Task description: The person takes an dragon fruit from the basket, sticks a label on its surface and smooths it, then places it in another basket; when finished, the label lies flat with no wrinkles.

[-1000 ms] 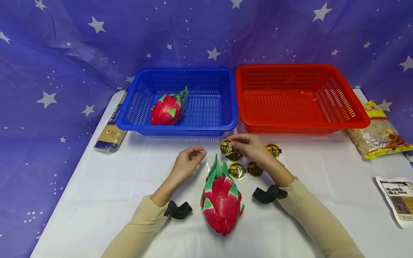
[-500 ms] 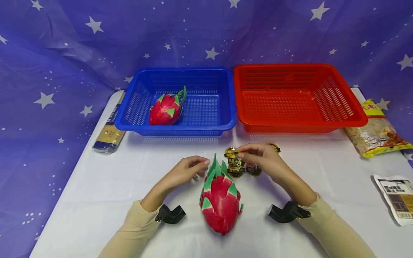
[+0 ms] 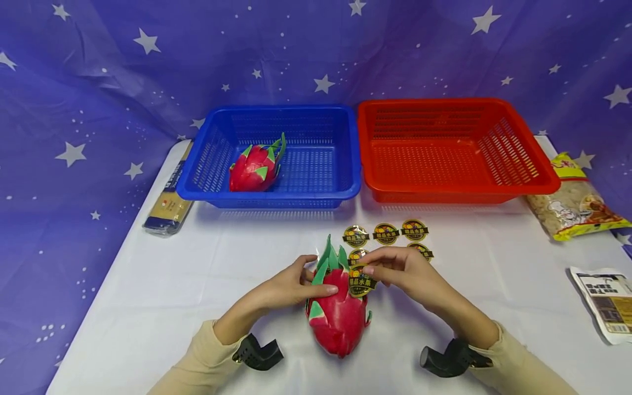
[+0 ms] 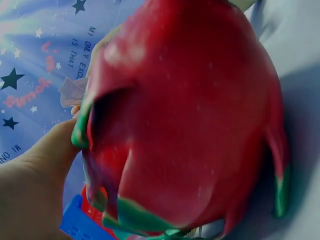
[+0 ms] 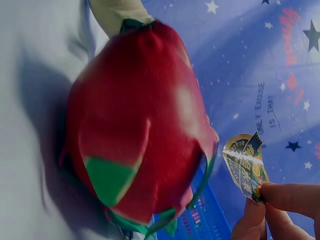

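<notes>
While the left hand (image 3: 290,284) grips the near dragon fruit (image 3: 340,325), we see the right hand (image 3: 408,270) pinching one sticker (image 3: 361,282).
From this fruit on the white table (image 3: 148,312) we count one blue basket (image 3: 313,167) at eleven o'clock holding a second dragon fruit (image 3: 253,169), one red basket (image 3: 424,164) at one; three packages (image 3: 575,206) at ten, two and three; five loose stickers (image 3: 385,234) in sight at one, the right hand blocking some.

The nearer dragon fruit (image 3: 339,323) has smooth, glossy, waxy-looking skin. Towards one o'clock from it, the red basket (image 3: 464,190) is shiny perforated plastic; towards eleven, the blue basket (image 3: 291,195) matches. The pinched sticker (image 3: 361,283) looks glossy, the tabletop cloth (image 3: 148,312) matt.
</notes>
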Demonstrator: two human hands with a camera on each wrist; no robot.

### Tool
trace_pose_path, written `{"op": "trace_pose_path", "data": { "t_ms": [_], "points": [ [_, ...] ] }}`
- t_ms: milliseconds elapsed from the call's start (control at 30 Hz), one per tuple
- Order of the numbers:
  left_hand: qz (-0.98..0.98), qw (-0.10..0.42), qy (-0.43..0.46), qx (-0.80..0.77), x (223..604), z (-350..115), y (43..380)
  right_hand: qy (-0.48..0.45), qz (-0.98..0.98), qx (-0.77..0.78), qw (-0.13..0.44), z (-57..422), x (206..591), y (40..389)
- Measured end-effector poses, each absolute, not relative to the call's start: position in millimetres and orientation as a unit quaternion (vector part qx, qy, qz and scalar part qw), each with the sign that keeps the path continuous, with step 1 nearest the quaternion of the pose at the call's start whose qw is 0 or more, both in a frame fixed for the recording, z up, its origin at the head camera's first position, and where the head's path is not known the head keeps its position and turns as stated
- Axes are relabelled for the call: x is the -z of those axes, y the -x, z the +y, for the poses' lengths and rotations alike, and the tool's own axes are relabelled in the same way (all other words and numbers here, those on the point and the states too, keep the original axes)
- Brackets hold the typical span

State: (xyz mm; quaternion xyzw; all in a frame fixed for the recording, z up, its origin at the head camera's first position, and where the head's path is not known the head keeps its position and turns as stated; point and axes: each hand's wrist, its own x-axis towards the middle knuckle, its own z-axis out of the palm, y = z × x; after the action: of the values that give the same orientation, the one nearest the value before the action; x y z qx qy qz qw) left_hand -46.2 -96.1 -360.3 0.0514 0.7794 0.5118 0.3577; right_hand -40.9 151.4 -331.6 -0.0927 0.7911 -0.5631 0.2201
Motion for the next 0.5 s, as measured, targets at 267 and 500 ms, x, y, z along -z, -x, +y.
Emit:
{"op": "trace_pose_path", "data": {
  "t_ms": [267, 500],
  "points": [
    [0.769, 0.344, -0.062, -0.536, 356, -97, 35, 0.099, 0.786, 0.563, 0.236, 150, 327, 32],
    [0.753, 0.350, -0.051, -0.555, 351, -94, 29, 0.116, 0.786, 0.568, 0.215, 151, 325, 31]
  ]
}}
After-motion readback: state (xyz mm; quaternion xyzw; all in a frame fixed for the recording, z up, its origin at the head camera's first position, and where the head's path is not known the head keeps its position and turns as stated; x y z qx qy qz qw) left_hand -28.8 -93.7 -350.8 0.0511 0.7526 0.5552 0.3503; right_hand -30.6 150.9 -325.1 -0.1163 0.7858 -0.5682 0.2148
